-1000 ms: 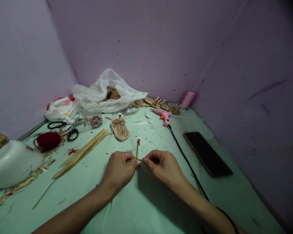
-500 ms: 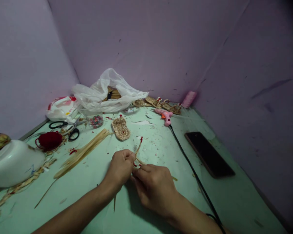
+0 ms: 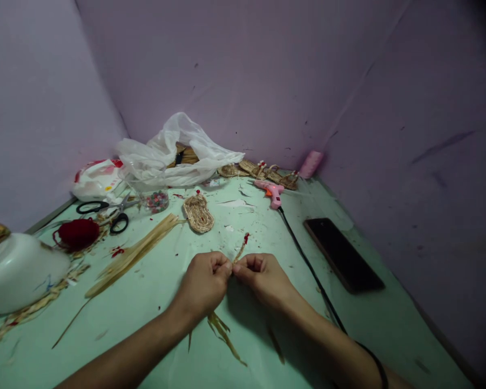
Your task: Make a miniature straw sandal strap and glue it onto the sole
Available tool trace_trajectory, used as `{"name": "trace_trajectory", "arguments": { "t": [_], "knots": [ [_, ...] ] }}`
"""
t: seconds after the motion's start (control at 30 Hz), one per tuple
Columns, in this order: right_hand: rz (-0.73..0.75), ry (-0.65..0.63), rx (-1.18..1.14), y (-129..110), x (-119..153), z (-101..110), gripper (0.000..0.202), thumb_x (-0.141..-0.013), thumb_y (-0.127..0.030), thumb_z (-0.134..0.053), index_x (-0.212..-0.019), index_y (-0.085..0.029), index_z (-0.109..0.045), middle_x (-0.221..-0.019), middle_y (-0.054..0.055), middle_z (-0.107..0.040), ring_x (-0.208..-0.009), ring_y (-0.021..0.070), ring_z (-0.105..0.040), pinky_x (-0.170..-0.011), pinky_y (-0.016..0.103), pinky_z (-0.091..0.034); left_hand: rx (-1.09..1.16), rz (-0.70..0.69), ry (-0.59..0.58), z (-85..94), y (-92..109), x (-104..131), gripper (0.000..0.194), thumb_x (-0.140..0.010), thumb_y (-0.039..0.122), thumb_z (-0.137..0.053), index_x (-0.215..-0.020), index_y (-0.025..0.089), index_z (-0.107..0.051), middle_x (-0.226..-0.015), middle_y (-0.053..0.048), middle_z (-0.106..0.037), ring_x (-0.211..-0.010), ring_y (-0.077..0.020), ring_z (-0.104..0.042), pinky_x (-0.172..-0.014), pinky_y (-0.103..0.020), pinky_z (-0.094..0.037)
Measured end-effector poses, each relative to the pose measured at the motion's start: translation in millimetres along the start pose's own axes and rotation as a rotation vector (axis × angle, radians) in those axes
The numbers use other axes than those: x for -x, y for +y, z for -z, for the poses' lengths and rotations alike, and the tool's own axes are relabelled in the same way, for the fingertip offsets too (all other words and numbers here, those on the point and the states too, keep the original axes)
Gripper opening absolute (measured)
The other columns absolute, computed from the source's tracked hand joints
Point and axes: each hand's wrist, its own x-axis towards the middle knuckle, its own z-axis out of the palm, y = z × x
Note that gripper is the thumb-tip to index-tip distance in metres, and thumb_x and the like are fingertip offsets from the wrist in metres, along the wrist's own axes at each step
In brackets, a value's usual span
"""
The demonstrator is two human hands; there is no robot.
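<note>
My left hand (image 3: 210,278) and my right hand (image 3: 263,275) meet fingertip to fingertip above the near middle of the table. Both are closed in a pinch on a thin braided straw cord (image 3: 240,252), whose free end points away from me and is tipped with red yarn. The part between my fingers is mostly hidden. Below my hands, loose dry straw strips (image 3: 224,334) show against the table. Beyond the hands lies a small woven straw sole (image 3: 198,213) with a red bit at its far end.
A pink glue gun (image 3: 272,193) with a black cable and a phone (image 3: 342,254) lie to the right. On the left are scissors (image 3: 119,222), red yarn (image 3: 79,234), a straw bundle (image 3: 133,256), a beads cup (image 3: 156,201) and a white pot (image 3: 24,273). A plastic bag (image 3: 186,162) sits behind.
My right hand has risen and drawn level with the left, fingertips now meeting. The cord's red tip has shifted right. Straw strips now show beneath the hands.
</note>
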Motion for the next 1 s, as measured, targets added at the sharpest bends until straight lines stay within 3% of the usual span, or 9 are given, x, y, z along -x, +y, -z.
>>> {"name": "trace_trajectory", "arguments": {
  "t": [0.13, 0.27, 0.47, 0.57, 0.67, 0.73, 0.8, 0.9, 1.0],
  "knots": [
    [0.020, 0.091, -0.013, 0.9, -2.0, -0.6, 0.010, -0.056, -0.020, -0.059, -0.050, -0.013, -0.056, -0.043, -0.004, -0.049, -0.042, 0.0060, -0.037, -0.044, 0.020, -0.026, -0.091, 0.033, -0.007, 6.4, 4.0, -0.5, 0.027, -0.070, 0.035, -0.045, -0.054, 0.015, -0.053, -0.048, 0.002, -0.045, -0.049, -0.0116, -0.040, -0.047, -0.023, -0.027],
    [0.060, 0.161, -0.064, 1.0, -2.1, -2.7, 0.009, -0.057, -0.017, -0.058, -0.050, -0.013, -0.057, -0.046, -0.002, -0.054, -0.044, 0.0070, -0.042, -0.046, 0.020, -0.031, -0.354, -0.015, 0.104, 9.1, 10.0, 10.6, 0.025, -0.073, 0.032, -0.046, -0.059, 0.017, -0.060, -0.055, -0.003, -0.057, -0.054, -0.0151, -0.050, -0.051, -0.025, -0.032],
    [0.032, 0.108, -0.291, 5.0, 2.5, -7.8, 0.007, -0.060, -0.019, -0.058, -0.056, -0.014, -0.057, -0.049, -0.001, -0.057, -0.047, 0.0093, -0.047, -0.050, 0.022, -0.036, -0.751, -0.453, 0.059, -11.9, 2.3, 34.6, 0.028, -0.078, 0.013, -0.034, -0.076, 0.014, -0.062, -0.066, -0.009, -0.064, -0.052, -0.0199, -0.057, -0.051, -0.031, -0.039],
    [-0.004, 0.075, -0.324, 6.9, 1.1, -6.6, 0.008, -0.060, -0.019, -0.059, -0.056, -0.013, -0.057, -0.051, 0.000, -0.057, -0.045, 0.0080, -0.045, -0.047, 0.021, -0.034, -0.745, -0.509, -0.008, -12.1, 2.4, 35.5, 0.028, -0.076, 0.011, -0.035, -0.075, 0.012, -0.063, -0.067, -0.011, -0.064, -0.052, -0.0209, -0.058, -0.050, -0.032, -0.041],
    [0.019, 0.085, -0.304, 7.2, -0.7, -4.7, 0.013, -0.060, -0.023, -0.063, -0.054, -0.014, -0.056, -0.047, -0.003, -0.053, -0.042, 0.0061, -0.040, -0.045, 0.020, -0.031, -0.352, -0.325, 0.041, 1.9, 12.1, 26.7, 0.022, -0.077, 0.023, -0.045, -0.068, 0.014, -0.064, -0.064, -0.007, -0.064, -0.056, -0.0173, -0.058, -0.054, -0.028, -0.044],
    [0.053, 0.062, -0.285, 6.8, -0.3, -5.0, 0.016, -0.061, -0.025, -0.064, -0.052, -0.014, -0.055, -0.048, -0.002, -0.054, -0.045, 0.0068, -0.043, -0.048, 0.020, -0.032, -0.022, 0.000, 0.103, 12.8, 18.7, 18.1, 0.018, -0.073, 0.026, -0.052, -0.076, 0.015, -0.065, -0.060, -0.003, -0.063, -0.044, -0.0115, -0.052, -0.044, -0.023, -0.040],
    [0.072, 0.026, -0.258, 6.5, 1.3, -6.6, 0.019, -0.061, -0.026, -0.064, -0.051, -0.014, -0.054, -0.050, -0.001, -0.055, -0.048, 0.0075, -0.045, -0.050, 0.021, -0.033, 0.258, 0.268, -0.044, 19.9, 20.6, 10.3, 0.020, -0.071, 0.028, -0.053, -0.081, 0.013, -0.063, -0.047, 0.001, -0.056, -0.031, -0.0075, -0.041, -0.031, -0.018, -0.030],
    [0.054, -0.034, -0.227, 6.3, 3.1, -8.4, 0.015, -0.062, -0.025, -0.063, -0.054, -0.014, -0.055, -0.048, -0.002, -0.054, -0.046, 0.0082, -0.046, -0.049, 0.022, -0.033, 0.528, 0.367, -0.301, 22.5, 14.9, 3.0, 0.018, -0.067, 0.027, -0.057, -0.062, 0.010, -0.060, -0.044, 0.001, -0.052, -0.032, -0.0061, -0.044, -0.029, -0.015, -0.032],
    [0.042, -0.086, -0.187, 6.0, 2.4, -7.5, 0.012, -0.061, -0.024, -0.062, -0.056, -0.013, -0.057, -0.048, -0.001, -0.055, -0.047, 0.0091, -0.048, -0.050, 0.023, -0.034, 0.543, 0.384, -0.336, 22.5, 8.0, -0.3, 0.018, -0.062, 0.023, -0.060, -0.053, 0.008, -0.058, -0.046, -0.002, -0.054, -0.033, -0.0059, -0.047, -0.031, -0.014, -0.037]
  ]
}}
